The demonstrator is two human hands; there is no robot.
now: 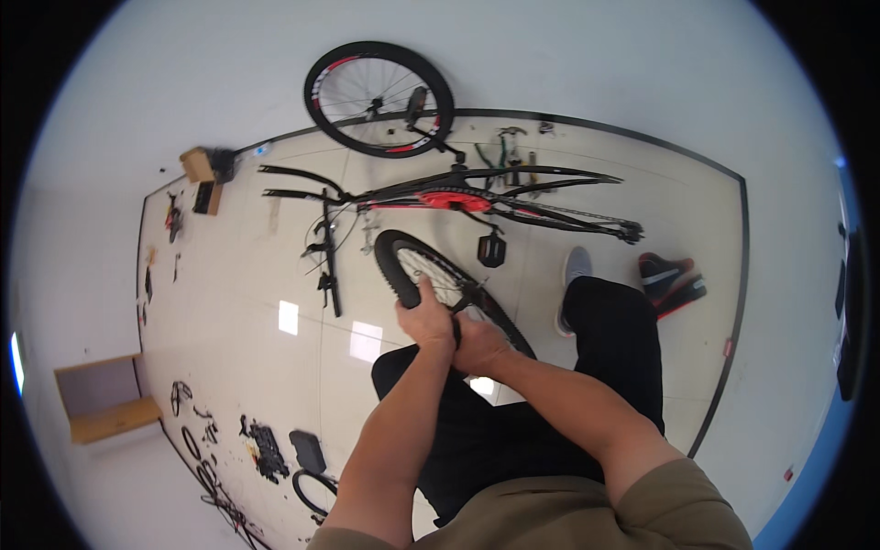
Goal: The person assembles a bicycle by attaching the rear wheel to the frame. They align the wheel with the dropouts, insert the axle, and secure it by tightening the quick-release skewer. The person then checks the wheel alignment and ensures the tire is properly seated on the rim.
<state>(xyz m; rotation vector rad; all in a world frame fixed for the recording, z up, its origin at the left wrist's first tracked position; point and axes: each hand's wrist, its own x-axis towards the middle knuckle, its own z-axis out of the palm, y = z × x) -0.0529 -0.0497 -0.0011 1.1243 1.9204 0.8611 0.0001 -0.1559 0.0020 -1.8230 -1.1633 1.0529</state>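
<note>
A bicycle wheel (pixel 392 259) with a black knobby tyre is tilted up in front of my legs. Its near side is gripped by both hands. My left hand (pixel 427 321) is closed on the tyre, the thumb stretched along the rim. Close beside it, my right hand (pixel 478 345) is wrapped round the same side of the tyre, its fingertips partly hidden. Just beyond the wheel lies a black bicycle frame (pixel 390 194) with a red chainring guard (pixel 456 199), a pedal (pixel 492 249) and an attached handlebar (pixel 330 266). No wheel sits in its fork or rear end.
A second wheel (pixel 446 84) leans against the far wall. Hand tools (pixel 511 151) lie behind the frame. Black-and-red items (pixel 672 280) rest right of my shoe (pixel 576 266). Leftward are an open cardboard box (pixel 195 165), a tool case (pixel 307 451) and scattered bicycle parts (pixel 209 477).
</note>
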